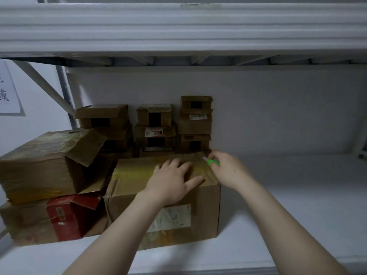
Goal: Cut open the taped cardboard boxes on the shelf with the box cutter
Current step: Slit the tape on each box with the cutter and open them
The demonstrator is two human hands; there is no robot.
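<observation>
Our left hand (174,181), fingers (178,163) straight, steadies the large brown taped cardboard box (135,175) while our right hand (228,171) grips the green plastic box cutter (214,162).

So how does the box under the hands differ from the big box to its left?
The front box is shut, its flaps taped flat; the big left box has a flap sticking out, leaving its end open. The front box stands on the shelf; the big left box rests on a red-printed box. Both are brown cardboard with glossy tape on top.
</observation>
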